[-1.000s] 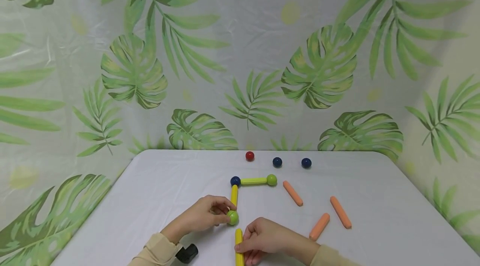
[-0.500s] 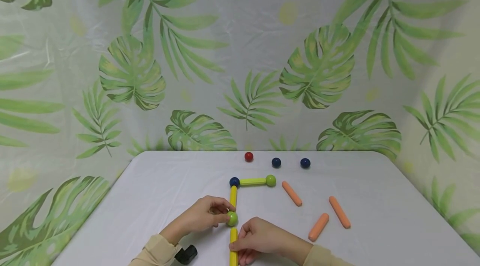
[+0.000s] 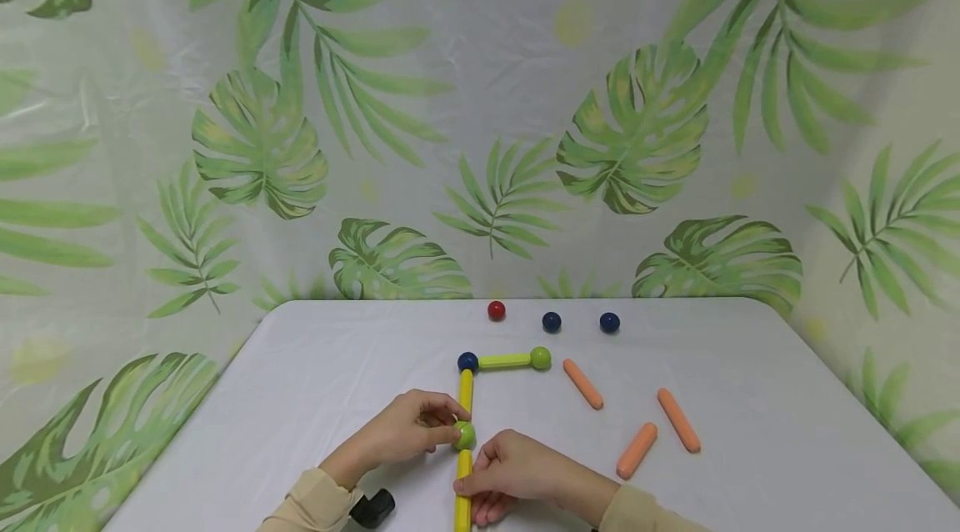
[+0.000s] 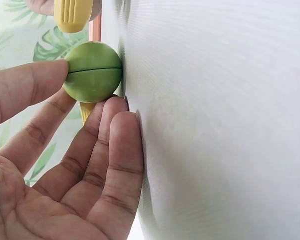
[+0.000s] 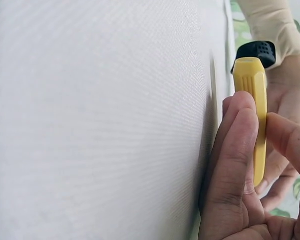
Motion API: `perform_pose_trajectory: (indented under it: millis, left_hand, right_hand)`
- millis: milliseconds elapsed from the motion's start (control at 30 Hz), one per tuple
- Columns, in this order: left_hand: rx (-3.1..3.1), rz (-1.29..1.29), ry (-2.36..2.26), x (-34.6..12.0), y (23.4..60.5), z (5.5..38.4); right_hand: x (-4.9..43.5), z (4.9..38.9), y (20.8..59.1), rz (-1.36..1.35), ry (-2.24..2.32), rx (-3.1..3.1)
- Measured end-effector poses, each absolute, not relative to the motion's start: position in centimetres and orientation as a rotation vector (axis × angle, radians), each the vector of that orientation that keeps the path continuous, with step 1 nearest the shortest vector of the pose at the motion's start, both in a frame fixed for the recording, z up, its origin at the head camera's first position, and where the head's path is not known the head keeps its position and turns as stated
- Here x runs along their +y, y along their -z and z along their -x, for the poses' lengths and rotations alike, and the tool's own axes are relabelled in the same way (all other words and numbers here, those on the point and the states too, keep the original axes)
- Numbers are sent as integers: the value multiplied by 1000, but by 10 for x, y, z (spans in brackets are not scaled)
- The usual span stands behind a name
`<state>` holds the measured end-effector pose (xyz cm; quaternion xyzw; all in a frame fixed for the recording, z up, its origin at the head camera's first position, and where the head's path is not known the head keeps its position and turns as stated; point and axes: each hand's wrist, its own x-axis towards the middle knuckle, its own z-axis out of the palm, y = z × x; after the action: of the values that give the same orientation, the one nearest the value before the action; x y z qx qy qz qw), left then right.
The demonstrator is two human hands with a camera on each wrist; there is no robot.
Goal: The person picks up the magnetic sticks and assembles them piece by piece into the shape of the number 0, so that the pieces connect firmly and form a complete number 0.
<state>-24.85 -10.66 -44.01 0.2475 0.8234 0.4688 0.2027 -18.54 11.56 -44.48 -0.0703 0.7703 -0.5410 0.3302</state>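
Green ball [image 4: 94, 80] pinched in your left fingers [image 4: 126, 150], your right fingers [image 5: 232, 160] pinch yellow stick [image 3: 462, 512] just beside it

We count one red ball [image 3: 497, 311], three blue balls [image 3: 552, 322] and two green balls [image 3: 467, 435], six altogether; we also count three orange rods [image 3: 583, 384], two yellow rods [image 3: 462, 511] and one lime rod [image 3: 505, 361].
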Motion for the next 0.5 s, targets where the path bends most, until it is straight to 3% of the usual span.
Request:
perform_pose_trajectory:
  millis: [500]
  left_hand:
    - [2296, -685, -1298, -107, 440, 249]
  right_hand:
    - [113, 187, 444, 190, 1429, 1997]
